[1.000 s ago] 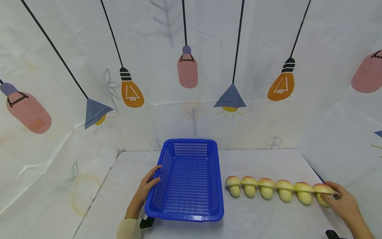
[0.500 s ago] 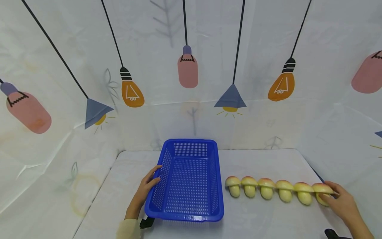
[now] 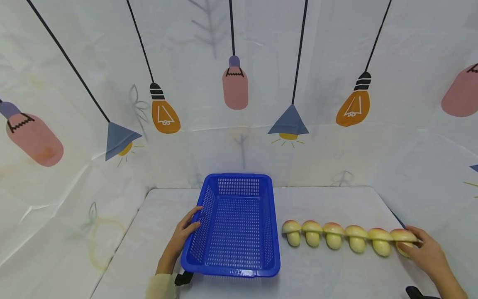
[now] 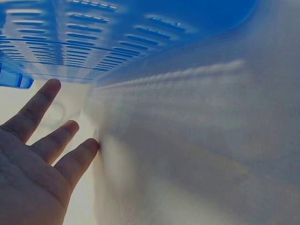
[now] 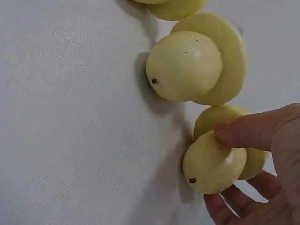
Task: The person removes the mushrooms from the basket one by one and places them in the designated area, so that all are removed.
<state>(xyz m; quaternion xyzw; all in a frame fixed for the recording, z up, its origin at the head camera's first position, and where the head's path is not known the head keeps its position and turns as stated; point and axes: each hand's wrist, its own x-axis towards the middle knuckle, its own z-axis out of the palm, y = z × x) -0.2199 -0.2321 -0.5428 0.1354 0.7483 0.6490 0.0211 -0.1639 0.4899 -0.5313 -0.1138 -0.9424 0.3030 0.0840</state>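
Note:
A blue plastic basket (image 3: pixel 233 232) with slotted sides stands on the white table in the head view. At its left side my left hand (image 3: pixel 183 232) touches the rim, and the left wrist view shows that hand's fingers (image 4: pixel 35 112) straight and spread beside the slotted wall. Right of the basket, several yellow mushrooms (image 3: pixel 356 238) with reddish caps lie in a row. My right hand (image 3: pixel 429 251) holds the rightmost mushroom (image 3: pixel 403 236). Up close, its thumb (image 5: pixel 248 131) presses on the pale rounded stem (image 5: pixel 213 164), with other fingers on the far side.
The white table (image 3: pixel 317 274) meets a pale cloth backdrop (image 3: pixel 239 149) printed with hanging lamps. A black object (image 3: pixel 418 292) shows at the bottom right, and a black piece (image 3: pixel 184 278) sits by the left wrist. The neighbouring mushroom (image 5: pixel 187 65) lies close to the held one.

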